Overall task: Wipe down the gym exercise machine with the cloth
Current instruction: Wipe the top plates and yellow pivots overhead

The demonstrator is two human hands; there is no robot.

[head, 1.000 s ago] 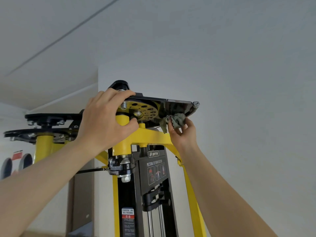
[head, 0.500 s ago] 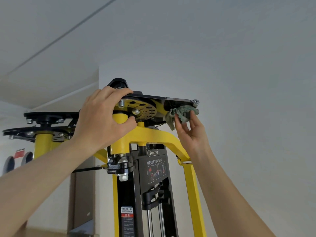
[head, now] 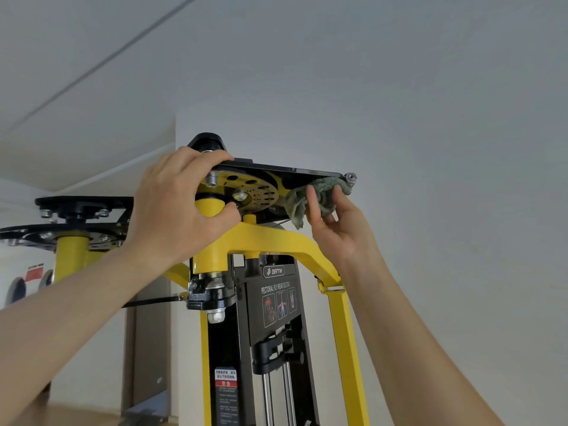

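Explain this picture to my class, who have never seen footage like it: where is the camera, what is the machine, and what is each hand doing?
The camera sits on the person's head, looking up along their bare arms. The yellow and black frame is a gym machine; its label reads Pectoral Fly / Rear Deltoid. The left hand grips the black top plate, thumb against the yellow post beneath. The right hand holds a bunched green cloth against the plate's underside, near its end bolt. This is wiping work.

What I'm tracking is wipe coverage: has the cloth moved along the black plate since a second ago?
Yes. The cloth has slid rightward under the black plate, reaching its corner bolt.
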